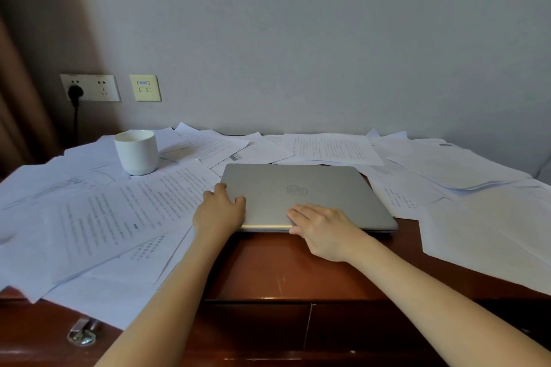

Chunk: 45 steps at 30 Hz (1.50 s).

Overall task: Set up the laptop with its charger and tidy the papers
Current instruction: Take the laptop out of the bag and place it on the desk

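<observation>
A closed silver laptop (307, 194) lies flat in the middle of the wooden desk (283, 271). My left hand (219, 211) grips its front left corner, fingers curled over the lid edge. My right hand (322, 229) lies on the lid near the front edge, fingers straight on top and thumb at the front rim. Loose printed papers cover the desk on the left (98, 217), at the back (331, 147) and on the right (477, 188). A black plug (74, 95) sits in the wall socket with its cable dropping behind the desk. No charger brick shows.
A white cup (137, 151) stands on the papers at the back left. A second socket plate (145, 88) is on the grey wall. Drawer fronts with a metal handle (82, 334) run along the desk's front. A brown curtain hangs at the left.
</observation>
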### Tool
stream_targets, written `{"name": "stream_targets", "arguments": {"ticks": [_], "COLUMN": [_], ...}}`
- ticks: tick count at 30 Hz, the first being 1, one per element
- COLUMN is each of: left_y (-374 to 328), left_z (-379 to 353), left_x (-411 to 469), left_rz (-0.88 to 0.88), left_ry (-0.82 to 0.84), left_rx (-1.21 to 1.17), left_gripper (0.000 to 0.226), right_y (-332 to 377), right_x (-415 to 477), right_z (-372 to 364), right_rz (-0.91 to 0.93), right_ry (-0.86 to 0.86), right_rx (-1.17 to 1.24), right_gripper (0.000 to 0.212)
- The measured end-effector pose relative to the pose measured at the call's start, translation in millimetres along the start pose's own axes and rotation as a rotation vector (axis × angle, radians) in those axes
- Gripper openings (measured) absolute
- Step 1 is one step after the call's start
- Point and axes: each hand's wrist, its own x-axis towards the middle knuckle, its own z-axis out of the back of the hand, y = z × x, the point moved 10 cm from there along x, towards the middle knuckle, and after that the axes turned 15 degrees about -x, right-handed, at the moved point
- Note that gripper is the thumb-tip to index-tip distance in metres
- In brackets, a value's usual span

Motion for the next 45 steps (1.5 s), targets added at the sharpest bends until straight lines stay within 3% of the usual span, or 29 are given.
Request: {"name": "stream_targets", "arguments": {"ticks": [6, 10, 13, 16, 23, 26, 31, 35, 45], "left_y": [9.6, 25.4, 34.8, 44.6, 22.8, 17.9, 13.1, 13.0, 9.6], "left_z": [17.0, 20.1, 24.0, 24.9, 21.4, 21.4, 22.0, 18.6, 16.3], "left_x": [-10.7, -3.8, 0.7, 10.6, -2.9, -3.6, -5.5, -0.6, 26.0], "left_rz": [-0.001, 0.076, 0.147, 0.202, -0.083, -0.094, -0.076, -0.076, -0.057], "left_ry": [-0.100, -0.102, -0.103, -0.068, -0.118, -0.101, -0.074, -0.043, -0.026], "left_rx": [-0.487, -0.815, -0.849, -0.687, -0.367, -0.325, -0.285, -0.257, -0.188], "left_gripper": [0.044, 0.047, 0.054, 0.032, 0.031, 0.034, 0.036, 0.037, 0.039], "right_y": [10.4, 4.3, -1.7, -5.7, -7.6, -23.0, -70.6, -94.2, -102.8], "right_x": [-2.5, 5.1, 12.2, 16.9, 24.8, 39.8, 72.1, 88.1, 106.6], "right_z": [5.1, 15.0, 28.4, 33.1, 44.1, 65.9, 64.1, 73.7, 63.9], "right_rz": [0.066, 0.013, 0.000, -0.012, -0.004, -0.094, -0.318, -0.446, -0.461], "right_ry": [-0.180, -0.256, -0.288, -0.304, -0.298, -0.301, 0.005, -0.020, -0.079], "right_rx": [-0.108, -0.176, -0.184, -0.202, -0.238, -0.234, -0.184, -0.164, -0.019], "right_gripper": [0.015, 0.022, 0.027, 0.029, 0.038, 0.045, 0.041, 0.036, 0.032]}}
